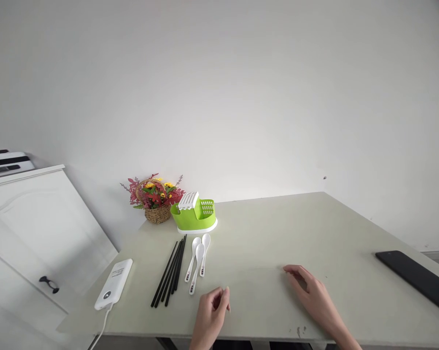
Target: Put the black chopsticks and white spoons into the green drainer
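Observation:
My left hand (212, 311) rests near the table's front edge, its fingers curled into a loose fist with nothing visible in it. Just beyond it lie three white spoons (198, 257) with dark marks on their handle ends. Several black chopsticks (172, 274) are spread side by side to the left of the spoons. Behind both stands a green utensil holder (193, 221) with a white slatted roof and a white base. Farther right, my right hand (310, 291) lies on the table, thumb apart from loosely bent fingers, holding nothing.
A wicker basket of artificial flowers (157, 213) stands beside the holder. At the table's left edge lies a white power bank (114, 284) with a cable. A long black object (418, 279) lies along the right edge. A white cabinet (40, 233) adjoins the left side.

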### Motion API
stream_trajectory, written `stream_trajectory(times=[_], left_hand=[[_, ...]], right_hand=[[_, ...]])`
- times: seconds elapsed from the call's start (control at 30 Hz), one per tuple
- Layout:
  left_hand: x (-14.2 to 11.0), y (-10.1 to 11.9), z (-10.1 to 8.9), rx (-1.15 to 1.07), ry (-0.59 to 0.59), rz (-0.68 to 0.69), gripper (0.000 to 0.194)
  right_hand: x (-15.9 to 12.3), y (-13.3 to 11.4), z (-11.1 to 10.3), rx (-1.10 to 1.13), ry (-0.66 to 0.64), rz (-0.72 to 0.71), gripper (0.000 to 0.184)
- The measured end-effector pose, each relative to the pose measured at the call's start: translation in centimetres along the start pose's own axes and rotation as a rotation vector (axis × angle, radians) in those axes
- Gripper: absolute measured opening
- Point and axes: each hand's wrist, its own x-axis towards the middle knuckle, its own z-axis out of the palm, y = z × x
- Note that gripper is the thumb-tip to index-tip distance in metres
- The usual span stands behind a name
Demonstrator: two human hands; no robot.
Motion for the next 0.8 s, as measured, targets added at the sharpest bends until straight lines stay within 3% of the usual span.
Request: stream_trajectory(times=[0.5, 0.63, 0.7, 0.8], left_hand=[[0.1, -0.1, 0.1, -0.022, 0.006, 0.017, 0.058], [0.0, -0.8, -0.8, -0.101, -0.020, -0.005, 0.058], [-0.2, -1.3, -2.3, -0.066, 0.051, 0.012, 0.058], [-0.4, -2.1, -5.9, 0.097, 0.310, 0.019, 0.058]], right_hand=[[0.1, -0.1, -0.1, 0.016, -0.025, 0.018, 0.037], [0.0, -0.2, -0.2, 0.025, -0.026, 0.002, 0.037], [0.0, -0.2, -0.2, 0.030, -0.023, -0.006, 0.036], [-0.1, -0.2, -0.2, 0.035, -0.022, -0.003, 0.036]])
